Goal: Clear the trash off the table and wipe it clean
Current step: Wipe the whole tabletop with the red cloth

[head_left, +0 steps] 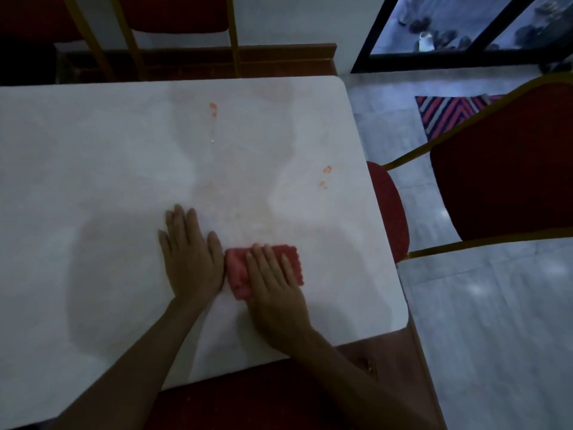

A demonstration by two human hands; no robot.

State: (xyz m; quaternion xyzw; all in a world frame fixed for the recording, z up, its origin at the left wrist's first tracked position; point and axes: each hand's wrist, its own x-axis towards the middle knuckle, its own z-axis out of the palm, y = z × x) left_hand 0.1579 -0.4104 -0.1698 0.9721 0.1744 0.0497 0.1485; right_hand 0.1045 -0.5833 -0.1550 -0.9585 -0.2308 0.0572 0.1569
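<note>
- Head view, the only one here. Looking down on a white table with no trash in sight, so probably into the wiping part.
- Pressing a folded pink cloth flat with the right hand, fingers straight and slightly apart, laid on top rather than curled round it.
- Sits near the front edge, right of centre, long axis running left to right.
- Resting the left hand palm-down on bare tabletop just beside the cloth's left end, fingers straight and a little spread, holding nothing.
- Left to hit: an orange smear well ahead toward the far edge, plus two smaller orange spots ahead and off to the right.
- All beyond the fingertips, so probably a forward push next. Spots nearer to the right hand, which is already on the cloth.
</note>
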